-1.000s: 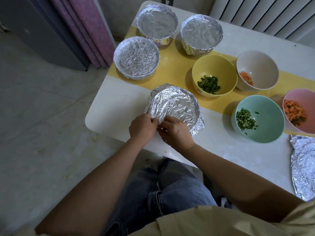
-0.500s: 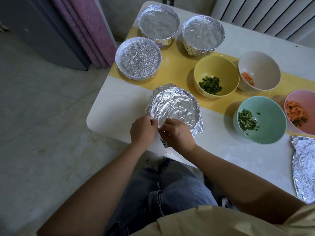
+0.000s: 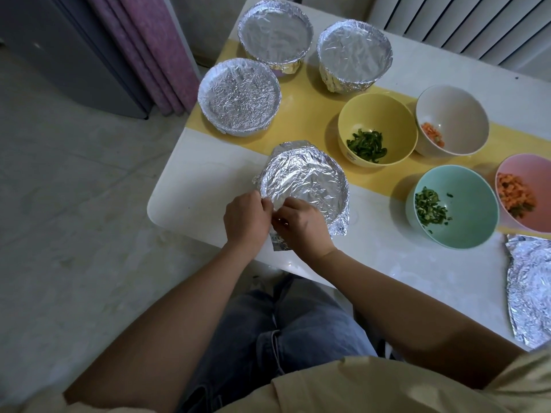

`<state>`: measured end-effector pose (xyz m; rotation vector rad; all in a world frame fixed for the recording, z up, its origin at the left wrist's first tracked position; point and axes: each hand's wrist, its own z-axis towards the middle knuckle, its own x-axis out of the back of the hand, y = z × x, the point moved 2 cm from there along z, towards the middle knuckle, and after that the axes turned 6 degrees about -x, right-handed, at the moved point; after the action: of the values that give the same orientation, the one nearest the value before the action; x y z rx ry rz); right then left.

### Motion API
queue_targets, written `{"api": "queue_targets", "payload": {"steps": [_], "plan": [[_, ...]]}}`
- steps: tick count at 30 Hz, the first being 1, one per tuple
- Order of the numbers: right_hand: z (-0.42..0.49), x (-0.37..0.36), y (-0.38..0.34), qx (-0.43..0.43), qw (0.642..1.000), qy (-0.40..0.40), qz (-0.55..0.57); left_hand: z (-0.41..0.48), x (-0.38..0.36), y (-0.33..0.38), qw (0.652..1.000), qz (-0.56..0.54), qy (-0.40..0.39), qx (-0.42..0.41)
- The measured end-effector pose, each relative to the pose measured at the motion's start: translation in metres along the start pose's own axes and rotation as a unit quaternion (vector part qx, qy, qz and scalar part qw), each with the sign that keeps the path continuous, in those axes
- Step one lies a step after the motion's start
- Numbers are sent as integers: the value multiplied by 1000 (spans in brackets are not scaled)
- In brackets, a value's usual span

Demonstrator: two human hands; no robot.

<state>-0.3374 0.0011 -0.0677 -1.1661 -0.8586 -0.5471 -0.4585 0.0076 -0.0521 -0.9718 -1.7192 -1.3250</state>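
Grip: left hand, right hand pinching foil.

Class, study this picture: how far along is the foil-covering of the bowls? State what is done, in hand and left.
Done: three foil-covered bowls sit sealed at the back. In hand: the left hand and right hand pinch foil round the fourth bowl. Probably left: yellow bowl, white bowl, green bowl and pink bowl stand open; a spare foil sheet waits.
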Motion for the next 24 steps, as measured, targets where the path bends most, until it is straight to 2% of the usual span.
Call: {"api": "queue_targets", "payload": {"steps": [7, 10, 12, 16, 24], "plan": [[-11, 14, 6, 20, 999, -32, -10, 7, 2, -3, 1000, -2, 0, -5], [-6, 10, 7, 20, 999, -26, -13, 6, 1, -5, 999, -39, 2, 4], [-5, 7, 7, 31, 999, -27, -12, 0, -2, -8, 997, -70, -22, 31], [-5, 7, 6, 34, 999, -37, 0, -12, -15, -10, 981, -138, -126, 44], [-9, 10, 10, 35, 998, -42, 16, -6, -14, -8, 982, -131, -131, 28]]}}
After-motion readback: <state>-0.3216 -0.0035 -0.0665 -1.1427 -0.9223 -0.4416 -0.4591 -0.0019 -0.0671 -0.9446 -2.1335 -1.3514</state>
